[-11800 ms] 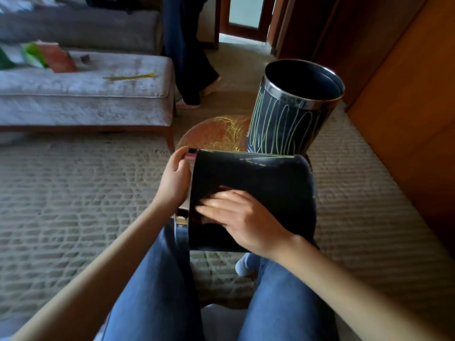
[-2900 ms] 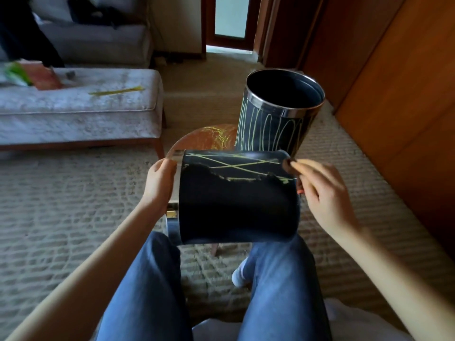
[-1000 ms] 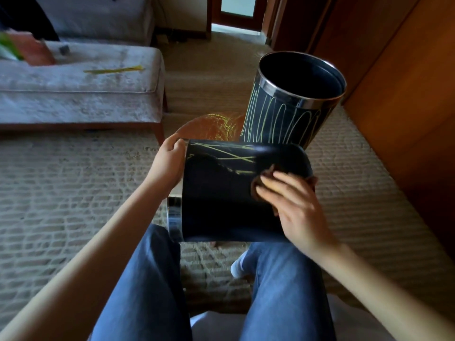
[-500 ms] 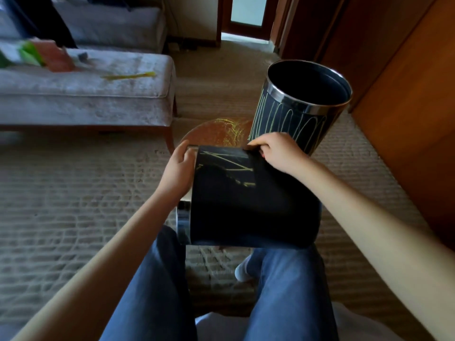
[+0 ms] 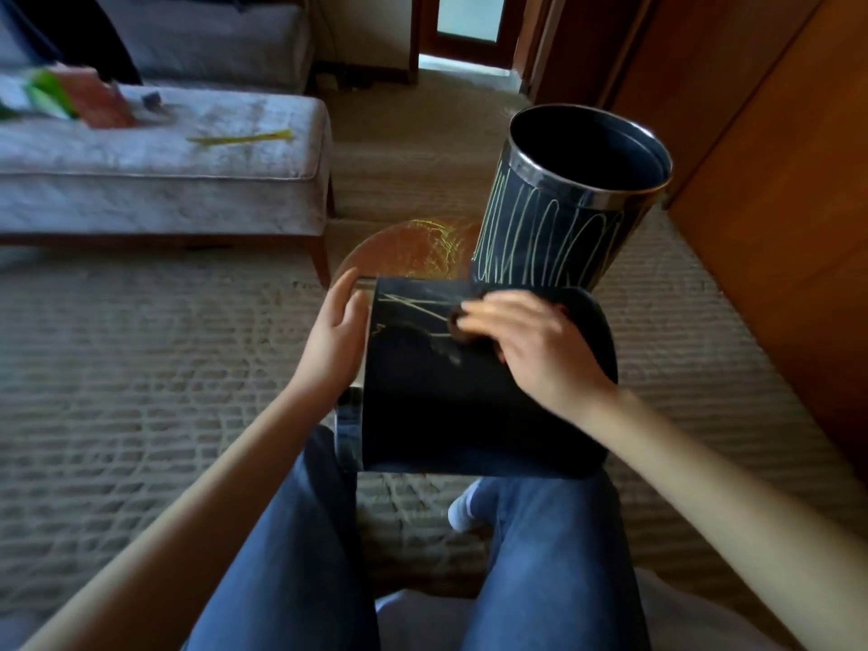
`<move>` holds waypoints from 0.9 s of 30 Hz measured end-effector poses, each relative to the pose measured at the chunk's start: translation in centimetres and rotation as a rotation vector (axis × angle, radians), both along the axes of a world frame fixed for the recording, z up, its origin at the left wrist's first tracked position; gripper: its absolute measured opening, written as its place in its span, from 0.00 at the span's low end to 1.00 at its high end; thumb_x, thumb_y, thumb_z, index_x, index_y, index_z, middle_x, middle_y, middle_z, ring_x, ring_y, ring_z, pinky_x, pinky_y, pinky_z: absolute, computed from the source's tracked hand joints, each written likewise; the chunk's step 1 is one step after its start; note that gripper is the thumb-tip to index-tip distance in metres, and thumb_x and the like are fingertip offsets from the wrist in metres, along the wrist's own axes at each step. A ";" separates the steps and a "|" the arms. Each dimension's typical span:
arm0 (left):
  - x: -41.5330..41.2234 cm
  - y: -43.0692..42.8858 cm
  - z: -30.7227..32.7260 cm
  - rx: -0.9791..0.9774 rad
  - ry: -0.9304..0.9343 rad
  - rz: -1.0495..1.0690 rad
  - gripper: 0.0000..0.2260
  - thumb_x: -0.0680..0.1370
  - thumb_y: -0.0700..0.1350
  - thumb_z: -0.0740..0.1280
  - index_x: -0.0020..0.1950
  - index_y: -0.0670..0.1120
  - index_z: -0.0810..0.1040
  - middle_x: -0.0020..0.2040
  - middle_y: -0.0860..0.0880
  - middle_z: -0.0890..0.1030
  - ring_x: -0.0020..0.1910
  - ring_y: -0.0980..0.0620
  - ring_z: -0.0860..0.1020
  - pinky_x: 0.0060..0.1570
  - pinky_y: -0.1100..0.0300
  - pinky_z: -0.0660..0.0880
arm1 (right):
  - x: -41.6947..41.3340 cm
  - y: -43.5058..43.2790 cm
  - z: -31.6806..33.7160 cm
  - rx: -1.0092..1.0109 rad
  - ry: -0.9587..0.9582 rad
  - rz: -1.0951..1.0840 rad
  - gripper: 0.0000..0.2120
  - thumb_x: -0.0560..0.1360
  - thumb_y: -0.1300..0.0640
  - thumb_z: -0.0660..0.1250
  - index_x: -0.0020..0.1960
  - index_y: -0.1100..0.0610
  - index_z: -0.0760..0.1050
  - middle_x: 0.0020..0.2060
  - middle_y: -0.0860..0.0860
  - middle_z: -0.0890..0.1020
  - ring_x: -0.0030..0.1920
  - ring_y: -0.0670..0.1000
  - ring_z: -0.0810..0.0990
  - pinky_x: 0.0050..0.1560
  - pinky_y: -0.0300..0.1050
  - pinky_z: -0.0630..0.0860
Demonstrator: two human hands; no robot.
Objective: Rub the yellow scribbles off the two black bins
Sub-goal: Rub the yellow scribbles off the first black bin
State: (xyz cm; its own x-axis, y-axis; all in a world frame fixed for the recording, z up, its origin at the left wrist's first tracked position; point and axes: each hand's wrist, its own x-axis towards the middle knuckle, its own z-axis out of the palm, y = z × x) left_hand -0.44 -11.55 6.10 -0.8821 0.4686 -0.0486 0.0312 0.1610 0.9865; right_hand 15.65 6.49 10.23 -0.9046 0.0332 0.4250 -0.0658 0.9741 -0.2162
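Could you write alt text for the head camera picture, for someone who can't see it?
A person's right hand presses a dark pad onto yellow scribbles on a black bin lying across their lap, the left hand steadying one end. A second scribbled bin stands behind.

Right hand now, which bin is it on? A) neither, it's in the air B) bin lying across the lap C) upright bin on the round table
B: the right hand holds a dark pad against the lying bin, next to its remaining yellow lines; the upright bin stands untouched.
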 end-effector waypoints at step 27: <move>1.6 -1.0 0.4 0.050 -0.016 -0.004 0.19 0.85 0.50 0.57 0.76 0.53 0.66 0.75 0.52 0.70 0.74 0.56 0.66 0.76 0.48 0.61 | -10.5 0.7 3.0 -0.391 -0.483 -0.199 0.22 0.78 0.70 0.56 0.60 0.53 0.81 0.56 0.49 0.82 0.56 0.49 0.80 0.50 0.37 0.68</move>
State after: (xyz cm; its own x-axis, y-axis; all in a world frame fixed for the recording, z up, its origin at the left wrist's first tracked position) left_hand 1.16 -12.56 6.51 -0.8794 0.4745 -0.0392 0.0156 0.1110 0.9937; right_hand 5.13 7.21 13.23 -0.9515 0.2893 -0.1051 0.3007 0.8012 -0.5173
